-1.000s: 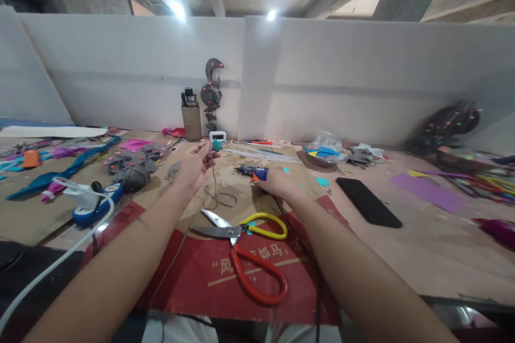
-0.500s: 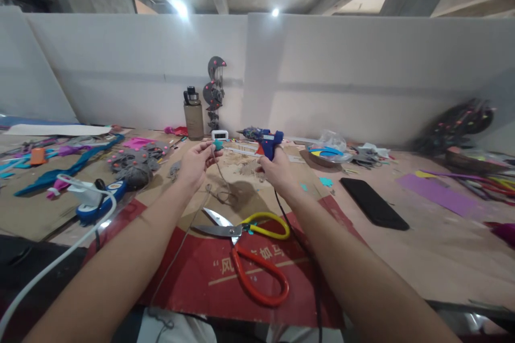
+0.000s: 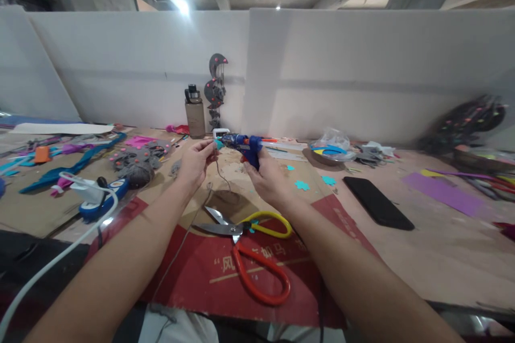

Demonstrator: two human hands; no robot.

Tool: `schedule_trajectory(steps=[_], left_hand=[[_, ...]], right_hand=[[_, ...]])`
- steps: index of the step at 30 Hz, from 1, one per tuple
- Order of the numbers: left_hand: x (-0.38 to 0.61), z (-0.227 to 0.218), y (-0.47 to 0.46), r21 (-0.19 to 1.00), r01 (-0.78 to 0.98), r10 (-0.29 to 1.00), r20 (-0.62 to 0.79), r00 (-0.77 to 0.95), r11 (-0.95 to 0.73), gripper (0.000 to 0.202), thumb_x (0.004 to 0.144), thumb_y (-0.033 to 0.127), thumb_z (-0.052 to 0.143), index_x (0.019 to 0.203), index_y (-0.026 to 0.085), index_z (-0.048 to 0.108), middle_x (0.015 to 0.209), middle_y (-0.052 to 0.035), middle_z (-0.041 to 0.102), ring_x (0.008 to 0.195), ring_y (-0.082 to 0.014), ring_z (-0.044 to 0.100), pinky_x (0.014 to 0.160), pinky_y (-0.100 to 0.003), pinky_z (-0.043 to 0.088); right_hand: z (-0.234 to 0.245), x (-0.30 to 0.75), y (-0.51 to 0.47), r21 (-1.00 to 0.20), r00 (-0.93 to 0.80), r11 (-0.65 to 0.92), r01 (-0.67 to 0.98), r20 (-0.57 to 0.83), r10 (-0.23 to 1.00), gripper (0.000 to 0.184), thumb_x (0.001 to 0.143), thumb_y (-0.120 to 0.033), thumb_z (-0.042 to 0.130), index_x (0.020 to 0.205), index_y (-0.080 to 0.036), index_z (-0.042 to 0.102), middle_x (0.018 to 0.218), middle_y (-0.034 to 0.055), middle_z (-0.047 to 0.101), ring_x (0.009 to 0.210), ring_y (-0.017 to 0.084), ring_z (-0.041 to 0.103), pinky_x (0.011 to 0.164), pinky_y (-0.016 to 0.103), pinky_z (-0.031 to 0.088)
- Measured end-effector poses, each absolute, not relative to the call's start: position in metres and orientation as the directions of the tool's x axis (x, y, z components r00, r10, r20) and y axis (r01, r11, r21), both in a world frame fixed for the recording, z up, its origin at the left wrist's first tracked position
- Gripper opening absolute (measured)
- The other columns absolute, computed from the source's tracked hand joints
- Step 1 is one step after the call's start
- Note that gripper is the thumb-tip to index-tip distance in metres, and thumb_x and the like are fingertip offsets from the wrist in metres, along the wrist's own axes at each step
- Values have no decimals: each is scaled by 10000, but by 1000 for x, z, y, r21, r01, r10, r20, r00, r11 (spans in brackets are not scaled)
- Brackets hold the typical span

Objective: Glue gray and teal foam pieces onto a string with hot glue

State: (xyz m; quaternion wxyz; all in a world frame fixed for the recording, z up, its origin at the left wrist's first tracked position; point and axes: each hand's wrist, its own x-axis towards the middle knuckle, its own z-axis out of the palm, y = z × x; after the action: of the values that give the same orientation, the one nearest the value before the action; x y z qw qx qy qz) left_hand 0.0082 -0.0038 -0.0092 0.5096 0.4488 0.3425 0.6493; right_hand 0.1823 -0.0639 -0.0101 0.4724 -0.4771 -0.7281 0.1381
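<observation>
Between the fingertips of my left hand (image 3: pixel 198 162) is a small teal felt piece (image 3: pixel 218 144), with a grey yarn strand (image 3: pixel 222 176) hanging below it. My right hand (image 3: pixel 266 174) is wrapped round the handle of a blue hot glue gun (image 3: pixel 250 148). The gun's nozzle points left and is right at the teal piece; whether it touches cannot be made out. Below both hands, scissors (image 3: pixel 237 229) with one yellow and one red handle lie spread on red-printed cardboard (image 3: pixel 185 273). Teal flower-shaped cutouts (image 3: pixel 301 185) lie right of my right hand.
A black phone (image 3: pixel 378 202) lies to the right, near a purple sheet (image 3: pixel 442 193). At the back stand a bottle (image 3: pixel 195 118) and a dish (image 3: pixel 332 155) of scraps. Grey yarn (image 3: pixel 139 171) and a blue power strip (image 3: pixel 102 201) with a white cable occupy the left.
My right hand has moved left with the glue gun, bringing its nozzle up to the teal piece. My left hand stays nearly in place, and teal cutouts on the right now show more fully.
</observation>
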Motion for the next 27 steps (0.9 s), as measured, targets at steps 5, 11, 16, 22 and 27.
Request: schedule_trajectory(steps=[5,11,16,22,27], left_hand=[[8,-10,-2,900,-331,959,272,-83,-284,260,556,266,771,724,127,630,610,11,589,520,-55,518,504,-182,392],[11,-8,-6,910,-232,937,317,-144,-343,206,588,255,730,712,132,620,580,15,575,481,-57,484,481,-192,367],[11,-10,-4,894,-156,903,394,-169,-420,189,602,259,720,723,138,641,594,20,574,490,-53,471,478,-188,359],[10,-12,-2,894,-129,895,403,-189,-429,174,597,244,715,718,139,646,597,18,581,480,-57,462,466,-194,348],[10,-13,-1,892,-102,888,417,-196,-441,170,598,251,713,707,134,655,592,12,584,487,-56,459,468,-192,346]], right_hand=[[-9,182,-65,-617,-99,500,608,566,819,291,822,-278,454,1088,-178,512,950,101,622,826,216,559,744,331,418],[-8,181,-68,-600,-102,478,642,550,829,290,840,-314,441,1084,-173,509,941,108,618,825,224,557,740,338,415],[-11,180,-67,-597,-116,504,624,568,815,289,850,-318,428,1092,-177,502,973,110,613,856,225,559,759,344,417],[-9,180,-69,-588,-124,508,629,570,813,306,849,-309,436,1117,-176,499,996,116,619,887,232,564,777,345,420],[-9,180,-68,-584,-125,512,630,575,809,294,848,-293,437,1106,-164,497,986,117,617,878,227,564,784,351,430]])
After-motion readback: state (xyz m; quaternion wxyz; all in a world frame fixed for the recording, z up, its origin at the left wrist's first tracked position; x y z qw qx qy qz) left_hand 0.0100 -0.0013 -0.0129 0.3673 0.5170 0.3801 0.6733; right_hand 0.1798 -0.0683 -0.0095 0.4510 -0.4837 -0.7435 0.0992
